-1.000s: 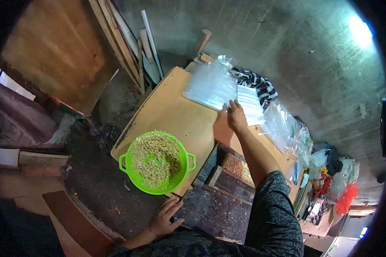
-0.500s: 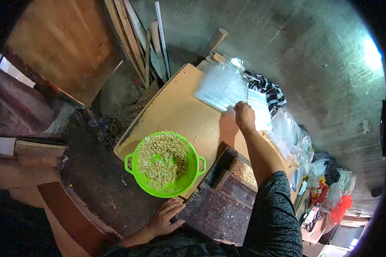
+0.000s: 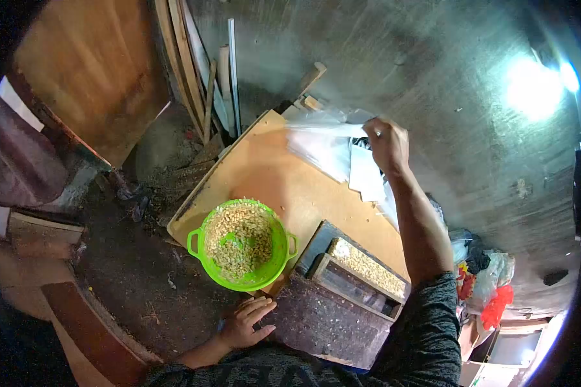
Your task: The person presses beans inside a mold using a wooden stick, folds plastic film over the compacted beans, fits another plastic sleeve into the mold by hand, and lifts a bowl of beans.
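Note:
My right hand (image 3: 388, 147) is raised over the far side of the table, its fingers pinched on the edge of a clear plastic sheet (image 3: 332, 129), blurred by motion. Under it lies a pile of clear plastic sheets (image 3: 323, 155), beside a white sheet (image 3: 366, 173). My left hand (image 3: 246, 324) rests with fingers spread at the near edge of a dark board (image 3: 329, 326), just below a green basin (image 3: 244, 282). Pale chopped pieces (image 3: 255, 226), like nuts or grain, partly fill the basin. On the board, a wooden frame (image 3: 355, 289) lies beside a strip of similar pieces (image 3: 369, 267).
The tan table (image 3: 306, 193) carries the basin, board and plastic. Wooden planks (image 3: 193, 71) and a pale metal bar (image 3: 234, 77) lean at the back left. Plastic bags (image 3: 494, 284) are heaped along the wall at right. A brown panel (image 3: 97, 77) stands at upper left.
My right hand has moved up and right, lifting the edge of a plastic sheet from the pile. More of the board's frame and strip now shows. My left hand stays in place.

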{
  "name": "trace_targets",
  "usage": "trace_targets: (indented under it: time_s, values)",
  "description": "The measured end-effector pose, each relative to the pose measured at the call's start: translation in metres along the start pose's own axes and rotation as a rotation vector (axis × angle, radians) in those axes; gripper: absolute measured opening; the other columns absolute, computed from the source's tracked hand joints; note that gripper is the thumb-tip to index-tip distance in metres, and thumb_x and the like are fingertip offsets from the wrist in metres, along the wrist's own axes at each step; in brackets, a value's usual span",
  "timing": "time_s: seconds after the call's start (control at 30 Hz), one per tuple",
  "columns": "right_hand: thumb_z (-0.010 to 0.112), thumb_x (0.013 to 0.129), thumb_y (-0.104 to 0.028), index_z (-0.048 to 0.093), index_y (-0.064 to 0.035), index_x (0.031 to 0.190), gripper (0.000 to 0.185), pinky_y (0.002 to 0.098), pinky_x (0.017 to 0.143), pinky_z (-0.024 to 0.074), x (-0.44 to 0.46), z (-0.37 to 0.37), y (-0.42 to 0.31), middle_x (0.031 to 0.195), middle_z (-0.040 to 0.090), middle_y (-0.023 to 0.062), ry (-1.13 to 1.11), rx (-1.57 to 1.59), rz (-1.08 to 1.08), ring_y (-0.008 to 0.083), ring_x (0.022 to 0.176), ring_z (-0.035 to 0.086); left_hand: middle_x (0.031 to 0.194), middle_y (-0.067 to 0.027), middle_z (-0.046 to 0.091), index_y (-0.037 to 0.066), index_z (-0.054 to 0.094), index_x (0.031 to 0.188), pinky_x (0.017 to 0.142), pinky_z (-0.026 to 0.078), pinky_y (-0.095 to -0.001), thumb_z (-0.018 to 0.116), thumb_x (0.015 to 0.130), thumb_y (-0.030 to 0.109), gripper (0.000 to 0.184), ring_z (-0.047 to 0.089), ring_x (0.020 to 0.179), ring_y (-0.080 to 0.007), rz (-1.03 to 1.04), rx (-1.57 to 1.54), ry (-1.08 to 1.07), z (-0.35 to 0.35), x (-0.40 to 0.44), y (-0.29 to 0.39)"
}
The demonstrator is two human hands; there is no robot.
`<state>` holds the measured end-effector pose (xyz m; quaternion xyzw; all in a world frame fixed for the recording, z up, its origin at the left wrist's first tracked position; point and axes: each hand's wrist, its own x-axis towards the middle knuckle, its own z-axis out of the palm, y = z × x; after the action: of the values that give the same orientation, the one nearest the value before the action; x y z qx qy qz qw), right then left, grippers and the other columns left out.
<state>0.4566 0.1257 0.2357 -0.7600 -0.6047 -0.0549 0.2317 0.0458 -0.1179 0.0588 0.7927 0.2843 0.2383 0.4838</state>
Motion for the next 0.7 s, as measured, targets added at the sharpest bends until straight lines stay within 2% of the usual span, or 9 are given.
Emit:
trace_targets:
  time_s: [0.03,0.1,0.17,0.23,0.33,0.37,0.43,0.53,0.7]
  values:
    - [0.064,0.090,-0.022,0.075,-0.0115,0.090,0.015,0.0420,0.080,0.0497,-0.001,-0.006,-0.002,0.095,0.074,0.0084,0.007,0.001,-0.003,0.0294,0.086,0.069,0.135,-0.0163,0.061,0.007,0.060,0.137,0.110,0.042,-0.0484,0.070,0.092,0.037,0.055,0.057,0.127,-0.0330,0.010,-0.004,0.022,0.003,-0.001,-0.001]
    - [0.064,0.090,-0.021,0.075,-0.0104,0.089,0.016,0.0412,0.081,0.0499,-0.004,-0.021,-0.005,0.094,0.074,0.0087,0.258,0.004,-0.157,0.0301,0.086,0.069,0.135,-0.0168,0.060,0.007,0.059,0.138,0.110,0.042,-0.0485,0.069,0.092,0.037,0.055,0.057,0.128,-0.0331,0.033,0.006,0.041,0.003,-0.001,0.005]
    - [0.068,0.087,-0.010,0.074,-0.0078,0.091,0.008,0.0409,0.077,0.0541,-0.014,-0.041,-0.008,0.094,0.074,0.0115,0.052,0.128,-0.140,0.0326,0.085,0.071,0.135,-0.0180,0.060,0.006,0.059,0.138,0.109,0.043,-0.0484,0.070,0.092,0.035,0.056,0.056,0.128,-0.0347,-0.007,-0.016,0.067,0.001,0.000,0.017]
    - [0.070,0.086,-0.008,0.074,-0.0074,0.092,0.008,0.0408,0.075,0.0552,-0.028,-0.054,-0.009,0.095,0.074,0.0140,0.247,0.208,-0.164,0.0339,0.086,0.071,0.136,-0.0187,0.059,0.005,0.058,0.138,0.109,0.043,-0.0483,0.070,0.092,0.033,0.056,0.055,0.128,-0.0356,-0.026,-0.014,0.056,0.002,0.001,0.027]
    - [0.070,0.087,-0.009,0.074,-0.0058,0.093,0.008,0.0411,0.075,0.0557,-0.055,-0.074,-0.008,0.095,0.074,0.0161,0.082,0.300,-0.083,0.0354,0.086,0.072,0.137,-0.0201,0.058,0.004,0.058,0.138,0.109,0.043,-0.0478,0.071,0.091,0.030,0.055,0.054,0.130,-0.0371,-0.051,0.008,0.047,0.006,0.010,0.049]
    - [0.070,0.087,-0.008,0.072,-0.0038,0.093,0.007,0.0411,0.075,0.0558,-0.065,-0.080,-0.008,0.094,0.074,0.0166,0.209,0.291,-0.112,0.0354,0.086,0.072,0.137,-0.0208,0.058,0.004,0.058,0.137,0.109,0.044,-0.0472,0.072,0.091,0.029,0.054,0.053,0.131,-0.0376,-0.058,0.026,0.035,0.007,0.012,0.058]
    - [0.070,0.089,-0.008,0.071,-0.0031,0.094,0.007,0.0414,0.075,0.0557,-0.085,-0.097,-0.004,0.095,0.074,0.0166,0.214,0.333,-0.045,0.0354,0.086,0.072,0.139,-0.0209,0.057,0.004,0.057,0.138,0.109,0.044,-0.0468,0.071,0.091,0.028,0.055,0.053,0.131,-0.0380,-0.024,0.082,0.029,0.016,0.018,0.067]
    - [0.068,0.091,-0.004,0.064,-0.0022,0.098,0.008,0.0377,0.071,0.0556,-0.124,-0.115,0.000,0.091,0.073,0.0165,0.273,0.421,-0.132,0.0307,0.083,0.073,0.140,-0.0212,0.056,0.004,0.054,0.141,0.110,0.042,-0.0467,0.071,0.091,0.028,0.058,0.052,0.132,-0.0387,0.061,0.168,0.011,0.029,0.031,0.078]
    - [0.070,0.089,0.001,0.058,-0.0022,0.100,0.017,0.0329,0.065,0.0545,-0.201,-0.154,-0.004,0.085,0.070,0.0134,0.253,0.722,-0.074,0.0230,0.077,0.071,0.144,-0.0241,0.052,0.004,0.048,0.146,0.112,0.039,-0.0485,0.072,0.091,0.034,0.067,0.048,0.135,-0.0406,0.236,0.222,-0.016,0.051,0.059,0.106]
